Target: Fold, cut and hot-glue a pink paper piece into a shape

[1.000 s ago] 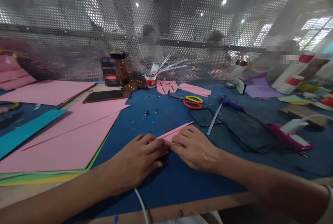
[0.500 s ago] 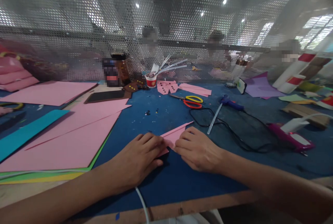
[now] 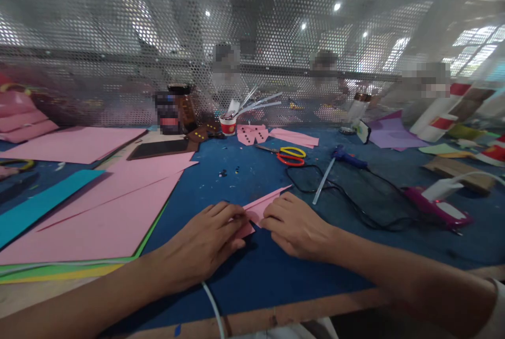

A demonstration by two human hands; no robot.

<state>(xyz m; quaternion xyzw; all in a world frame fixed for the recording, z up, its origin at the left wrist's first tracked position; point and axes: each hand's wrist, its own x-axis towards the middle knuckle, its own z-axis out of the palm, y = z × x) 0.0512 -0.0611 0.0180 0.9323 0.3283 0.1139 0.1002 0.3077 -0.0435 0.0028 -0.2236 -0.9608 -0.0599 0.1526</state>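
Observation:
Between my two hands, low on the blue table, is a folded piece of pink paper [image 3: 258, 209] with a narrow strip along its upper edge. My left hand [image 3: 211, 239] is closed on its left end, fingers curled over it. At the right end my right hand [image 3: 298, 226] grips the same paper with bent fingers. Both palms cover parts of the sheet, and the fingertips are partly hidden. Beyond the hands lie scissors [image 3: 290, 155] with one yellow and one red handle, and a pink paper bow shape with dark dots [image 3: 251, 134].
Stacked pink sheets [image 3: 110, 213] and a teal strip [image 3: 47, 202] lie left. On the right are a blue glue gun [image 3: 349, 157] with its black cord and a magenta power strip [image 3: 444, 210]. A red paper cup [image 3: 228, 125] holding clear sticks stands before the perforated metal screen [image 3: 268, 18].
Both hands stay on the pink paper with almost the same grip. The view has shifted slightly, so the far objects sit a little lower and further left.

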